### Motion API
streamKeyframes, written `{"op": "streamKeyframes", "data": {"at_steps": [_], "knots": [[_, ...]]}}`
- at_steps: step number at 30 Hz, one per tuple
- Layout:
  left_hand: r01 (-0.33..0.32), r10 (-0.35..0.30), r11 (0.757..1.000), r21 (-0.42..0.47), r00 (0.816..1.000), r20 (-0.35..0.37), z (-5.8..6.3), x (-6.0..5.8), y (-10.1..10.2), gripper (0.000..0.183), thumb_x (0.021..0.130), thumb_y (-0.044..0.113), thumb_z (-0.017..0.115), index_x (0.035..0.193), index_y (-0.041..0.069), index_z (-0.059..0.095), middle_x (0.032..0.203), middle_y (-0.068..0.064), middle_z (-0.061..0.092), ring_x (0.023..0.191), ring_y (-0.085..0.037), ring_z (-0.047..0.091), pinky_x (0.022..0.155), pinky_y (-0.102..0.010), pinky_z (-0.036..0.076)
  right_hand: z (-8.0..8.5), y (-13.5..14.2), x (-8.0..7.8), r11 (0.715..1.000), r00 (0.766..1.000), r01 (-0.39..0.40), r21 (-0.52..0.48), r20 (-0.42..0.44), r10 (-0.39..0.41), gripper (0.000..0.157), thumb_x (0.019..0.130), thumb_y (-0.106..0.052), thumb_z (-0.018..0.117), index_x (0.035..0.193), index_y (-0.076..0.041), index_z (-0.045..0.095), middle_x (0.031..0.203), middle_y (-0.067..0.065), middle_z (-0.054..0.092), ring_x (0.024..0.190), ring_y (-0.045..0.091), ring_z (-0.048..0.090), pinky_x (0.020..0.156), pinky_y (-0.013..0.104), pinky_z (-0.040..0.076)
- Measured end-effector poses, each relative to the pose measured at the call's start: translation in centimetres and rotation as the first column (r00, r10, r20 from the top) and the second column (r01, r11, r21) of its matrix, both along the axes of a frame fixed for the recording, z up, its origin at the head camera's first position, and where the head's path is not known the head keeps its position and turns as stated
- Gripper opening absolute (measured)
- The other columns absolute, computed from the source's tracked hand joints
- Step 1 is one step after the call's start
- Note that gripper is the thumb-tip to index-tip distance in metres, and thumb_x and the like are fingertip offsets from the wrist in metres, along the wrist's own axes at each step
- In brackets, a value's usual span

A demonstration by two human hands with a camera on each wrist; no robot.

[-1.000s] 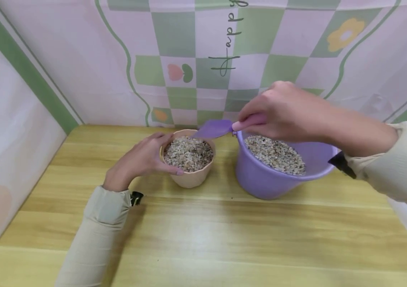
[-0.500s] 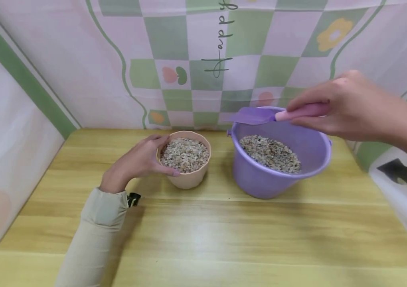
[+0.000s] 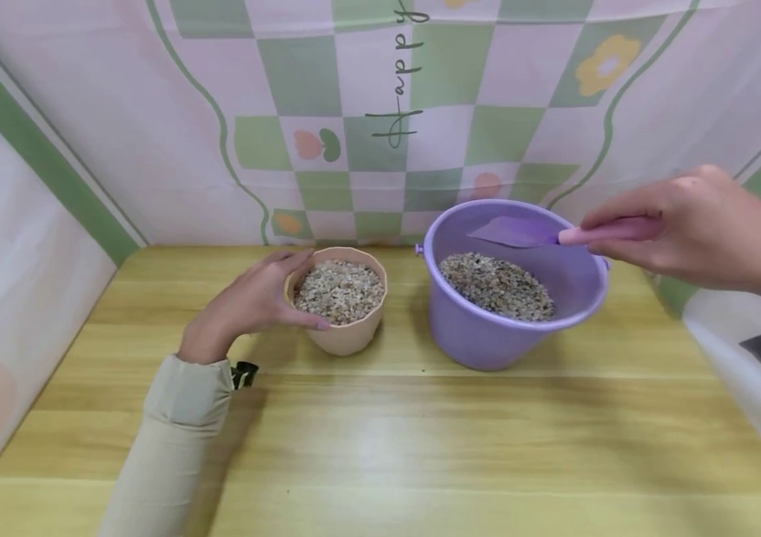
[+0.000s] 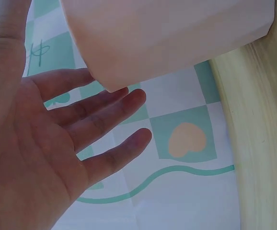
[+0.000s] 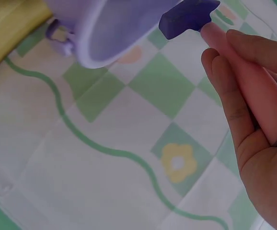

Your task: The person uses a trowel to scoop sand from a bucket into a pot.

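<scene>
My left hand [image 3: 246, 306] holds a pale peach flowerpot [image 3: 345, 343], thumb along the near rim and forefinger at the far side. Pale gravel [image 3: 340, 291] fills it nearly to the brim. In the left wrist view the other fingers [image 4: 105, 120] lie loosely extended beside and below the pot's wall [image 4: 167, 38]. My right hand [image 3: 696, 220] grips the pink handle of a small trowel [image 3: 515, 231], also seen in the right wrist view as a trowel [image 5: 253, 81]. Its purple blade hangs over the lilac bucket [image 3: 481, 347], which holds more gravel [image 3: 498, 287].
Pot and bucket stand side by side near the back of the wooden table [image 3: 367, 440]. Behind them hangs a checked green-and-white cloth [image 3: 441, 142]. Another cloth [image 3: 18, 246] borders the left side.
My right hand has carried the trowel rightward from above the flowerpot to above the bucket, lowering the blade slightly lately. My left hand stays at the flowerpot. The view has shifted slightly.
</scene>
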State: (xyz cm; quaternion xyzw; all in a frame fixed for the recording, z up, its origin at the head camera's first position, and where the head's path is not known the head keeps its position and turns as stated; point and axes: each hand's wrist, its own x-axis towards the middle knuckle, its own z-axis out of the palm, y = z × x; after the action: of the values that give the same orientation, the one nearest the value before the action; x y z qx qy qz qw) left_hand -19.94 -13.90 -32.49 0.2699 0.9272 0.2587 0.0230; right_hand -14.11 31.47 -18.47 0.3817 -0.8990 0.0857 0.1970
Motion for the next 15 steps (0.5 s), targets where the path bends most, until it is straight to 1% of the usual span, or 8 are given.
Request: {"op": "streamKeyframes", "data": {"at_steps": [1,4,6,9,15], "knots": [[-0.002,0.002,1.0,0.003,1.0,-0.001,0.0,0.0,0.0,0.121,0.061,0.064,0.087,0.153,0.006,0.037,0.154,-0.019,0.037,0.14,-0.036,0.036,0.111,-0.054,0.035,-0.1,0.2,0.2,1.0,1.0,0.019,-0.005,0.014,-0.018,0.026,0.065,-0.008,0.091,0.087,-0.017,0.081,0.079,-0.003,0.076,0.055,-0.011,0.055,0.05,0.009,0.044],[-0.009,0.009,1.0,0.006,1.0,0.002,0.2,0.0,0.1,0.121,0.06,0.065,0.087,0.153,0.007,0.037,0.153,-0.018,0.038,0.139,-0.036,0.038,0.11,-0.055,0.036,-0.5,0.7,0.4,1.0,0.999,0.027,-0.011,0.02,-0.027,0.024,0.067,-0.008,0.09,0.087,-0.016,0.081,0.078,-0.002,0.076,0.054,-0.01,0.055,0.05,0.009,0.044],[-0.012,0.012,1.0,0.005,1.0,0.002,0.4,0.1,0.1,0.12,0.06,0.065,0.086,0.153,0.008,0.038,0.153,-0.017,0.039,0.139,-0.036,0.038,0.11,-0.055,0.037,-0.7,1.1,0.4,1.0,0.999,0.02,-0.016,0.027,-0.019,0.021,0.068,-0.008,0.089,0.086,-0.014,0.081,0.077,0.0,0.076,0.052,-0.01,0.054,0.048,0.01,0.044],[-0.009,0.009,1.0,0.008,1.0,-0.009,0.7,0.2,0.2,0.119,0.06,0.065,0.086,0.154,0.01,0.038,0.153,-0.017,0.04,0.139,-0.036,0.039,0.109,-0.056,0.037,-1.1,1.8,0.1,1.0,1.0,0.01,-0.017,0.029,-0.01,0.02,0.068,-0.01,0.09,0.085,-0.01,0.08,0.077,0.004,0.075,0.055,-0.012,0.056,0.049,0.009,0.045],[0.019,-0.018,1.0,0.012,0.999,-0.038,1.5,0.4,1.1,0.116,0.064,0.061,0.086,0.156,0.013,0.035,0.152,-0.017,0.041,0.138,-0.034,0.041,0.108,-0.055,0.039,-1.5,2.7,-0.2,1.0,0.999,0.007,-0.001,0.039,-0.007,0.024,0.063,-0.009,0.091,0.085,-0.013,0.081,0.077,0.0,0.076,0.062,-0.013,0.06,0.053,0.01,0.048]]}}
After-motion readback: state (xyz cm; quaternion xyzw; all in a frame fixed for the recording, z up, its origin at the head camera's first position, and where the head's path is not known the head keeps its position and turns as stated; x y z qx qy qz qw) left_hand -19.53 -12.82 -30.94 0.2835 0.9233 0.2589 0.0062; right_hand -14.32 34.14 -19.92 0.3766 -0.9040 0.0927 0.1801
